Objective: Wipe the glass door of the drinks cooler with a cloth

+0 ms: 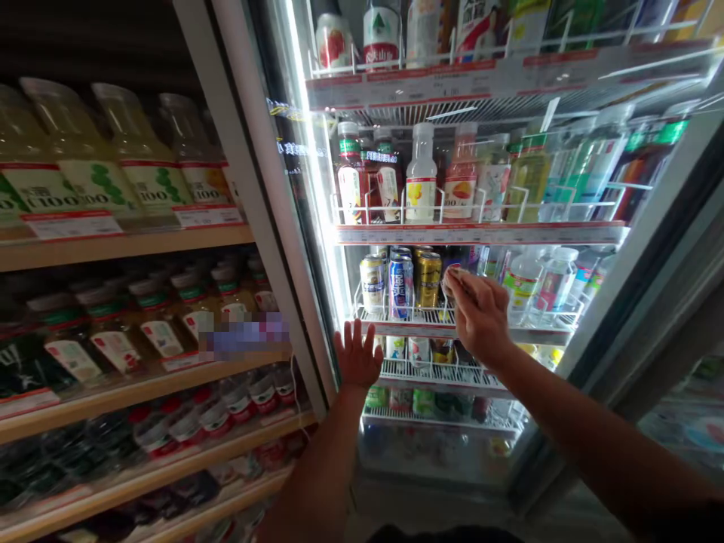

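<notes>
Your right hand [480, 313] is curled around a can [454, 279], fingers wrapped over its side, so only the top end pokes out past your knuckles. The can sits right at the front of the wire shelf [407, 329] in the cooler, just to the right of the gold can [428, 279]. Can't really tell if it's resting on the shelf or held just above it.

Your left hand [357, 354] is wide open, fingers spread and pointing up, holding nothing. It's flat against the lower left front of the cooler, just under that same shelf's edge, near the door frame [294, 249]. Whether the palm actually presses on anything, hard to say.

On the can shelf, left to right, there's a silver can [372, 283], a blue can [400, 285], then the gold one, with water bottles [543, 283] further right. The shelf above holds a row of juice and tea bottles [421, 173], and there are more cans on the racks below. The glass door [650, 249] is swung open on your right.

To the left of the cooler you've got wooden store shelves [124, 245] packed with pale yellow drink bottles [84, 173] up top and darker bottles lower down, all pretty dim next to the lit cooler.
</notes>
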`<state>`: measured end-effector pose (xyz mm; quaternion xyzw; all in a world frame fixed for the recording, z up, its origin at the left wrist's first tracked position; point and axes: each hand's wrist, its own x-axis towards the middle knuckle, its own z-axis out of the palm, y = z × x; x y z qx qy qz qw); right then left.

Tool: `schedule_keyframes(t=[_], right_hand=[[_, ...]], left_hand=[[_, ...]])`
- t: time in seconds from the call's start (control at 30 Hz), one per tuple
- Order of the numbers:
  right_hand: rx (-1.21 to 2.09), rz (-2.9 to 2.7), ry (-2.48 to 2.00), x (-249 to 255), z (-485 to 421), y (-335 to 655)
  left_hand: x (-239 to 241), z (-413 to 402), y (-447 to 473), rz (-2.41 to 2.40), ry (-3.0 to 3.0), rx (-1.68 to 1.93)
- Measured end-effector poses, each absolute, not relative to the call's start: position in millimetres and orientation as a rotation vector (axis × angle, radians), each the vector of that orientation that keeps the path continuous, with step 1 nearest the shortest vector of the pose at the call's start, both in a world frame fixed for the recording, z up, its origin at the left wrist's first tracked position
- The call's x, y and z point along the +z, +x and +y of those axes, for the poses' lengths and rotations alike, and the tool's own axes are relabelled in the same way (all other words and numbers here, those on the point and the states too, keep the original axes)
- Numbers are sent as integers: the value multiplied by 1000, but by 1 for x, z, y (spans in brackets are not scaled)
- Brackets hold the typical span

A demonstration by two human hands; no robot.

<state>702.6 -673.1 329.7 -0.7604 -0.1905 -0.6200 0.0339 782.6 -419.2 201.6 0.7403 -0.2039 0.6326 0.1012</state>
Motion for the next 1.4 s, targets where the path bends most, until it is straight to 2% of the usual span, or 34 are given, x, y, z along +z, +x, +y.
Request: schedule_keyframes(t=[0.13, 0.2, 0.37, 0.57, 0.73, 0.8, 0.97, 1.17, 1.3, 1.4], right_hand=[[-1655, -1049, -2547, 307, -662, 700], [-1578, -1086, -2586, 305, -659, 699], [-1811, -637, -2381, 328, -658, 703], [-1600, -1089, -2546, 310, -654, 702], [-1818, -740, -2349, 350, -642, 713], [-1834, -746, -2343, 357, -632, 715], [-1565, -1310, -2541, 344, -624, 709], [-1804, -838, -2327, 370, -653, 710], [-1642, -1168, -2442, 359, -664, 707], [-1695, -1071, -2421, 355, -673, 703]], left_hand=[[199, -419, 784, -573, 2207, 1862], [199, -418, 785, -573, 2204, 1870], [197, -418, 785, -586, 2198, 1839], [197, -418, 785, -604, 2173, 1821], [203, -421, 777, -585, 2223, 1864], [208, -421, 769, -568, 2270, 1864], [229, -412, 746, -528, 2364, 1836], [269, -410, 732, -377, 2315, 1892], [287, -420, 730, -345, 2350, 1864], [292, -425, 731, -318, 2414, 1822]])
